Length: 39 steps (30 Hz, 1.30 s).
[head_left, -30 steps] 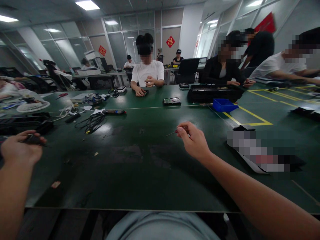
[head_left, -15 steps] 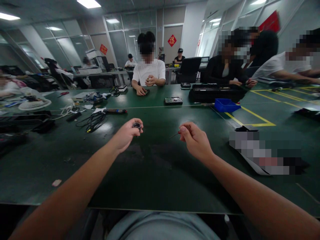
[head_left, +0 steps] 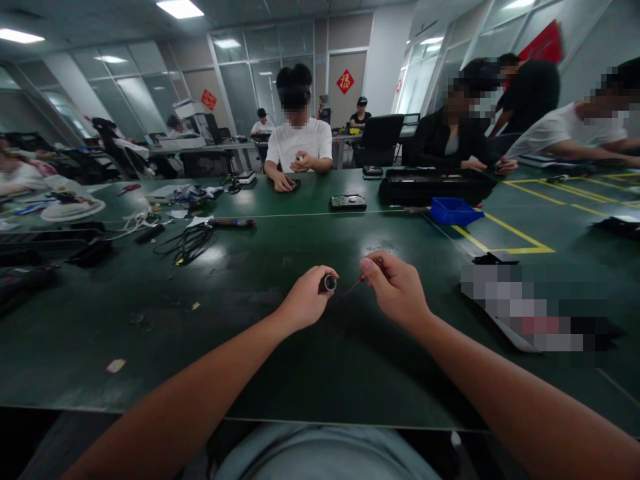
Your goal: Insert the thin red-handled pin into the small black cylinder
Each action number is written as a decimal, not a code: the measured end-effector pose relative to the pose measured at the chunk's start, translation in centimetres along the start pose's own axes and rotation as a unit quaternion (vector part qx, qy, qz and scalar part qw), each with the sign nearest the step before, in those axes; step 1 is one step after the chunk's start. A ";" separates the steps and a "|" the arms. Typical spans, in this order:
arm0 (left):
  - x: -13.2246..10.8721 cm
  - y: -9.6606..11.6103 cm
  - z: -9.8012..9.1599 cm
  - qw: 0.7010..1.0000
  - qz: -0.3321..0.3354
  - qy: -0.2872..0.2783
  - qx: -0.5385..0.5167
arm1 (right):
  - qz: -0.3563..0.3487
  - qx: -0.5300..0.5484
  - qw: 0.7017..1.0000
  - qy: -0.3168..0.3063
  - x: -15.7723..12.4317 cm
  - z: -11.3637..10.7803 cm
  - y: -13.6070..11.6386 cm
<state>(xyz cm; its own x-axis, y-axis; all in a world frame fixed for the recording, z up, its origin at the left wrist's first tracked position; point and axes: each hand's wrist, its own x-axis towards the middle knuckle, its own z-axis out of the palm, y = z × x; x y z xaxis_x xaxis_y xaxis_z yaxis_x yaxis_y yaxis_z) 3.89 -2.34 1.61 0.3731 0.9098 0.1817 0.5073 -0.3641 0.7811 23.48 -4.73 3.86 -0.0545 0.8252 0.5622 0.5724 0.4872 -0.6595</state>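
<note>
My left hand (head_left: 306,300) is closed round a small dark cylinder with a silvery end (head_left: 329,283), held just above the green table (head_left: 260,347). My right hand (head_left: 396,288) pinches a thin tool with a red grip (head_left: 361,280); its metal tip points left toward the cylinder, a short gap away. Both hands hover over the middle of the table in front of me.
A tangle of black cables (head_left: 185,243) and a long tool (head_left: 231,223) lie at the left. A circuit board (head_left: 347,202), a black case (head_left: 433,187) and a blue bin (head_left: 453,211) sit further back. Several people sit across and at the right.
My left hand has come from the far left to the middle with the small cylinder, ending close to my right hand. My right hand has barely moved.
</note>
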 end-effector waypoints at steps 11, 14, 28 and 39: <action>0.4 -2.1 -0.2 0.999 0.041 0.022 -0.015 | 0.013 0.076 0.996 0.042 -0.1 0.2 0.0; 0.5 -2.1 -0.3 0.999 0.039 0.023 -0.016 | 0.015 0.085 0.996 0.038 -0.1 0.4 0.1; 0.4 -2.4 -0.5 0.999 0.043 0.008 -0.028 | 0.051 0.059 0.995 0.056 0.1 0.4 0.0; 0.4 -2.5 -0.6 0.998 0.052 0.004 -0.021 | 0.059 0.077 0.995 0.038 0.2 0.3 0.1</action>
<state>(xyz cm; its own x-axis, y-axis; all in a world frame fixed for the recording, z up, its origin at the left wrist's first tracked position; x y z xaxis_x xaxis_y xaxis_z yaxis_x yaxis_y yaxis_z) 2.31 -1.00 0.11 0.4156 0.8689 0.2688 0.4322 -0.4487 0.7823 23.25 -4.43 3.75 0.0701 0.8580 0.5089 0.4381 0.4318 -0.7884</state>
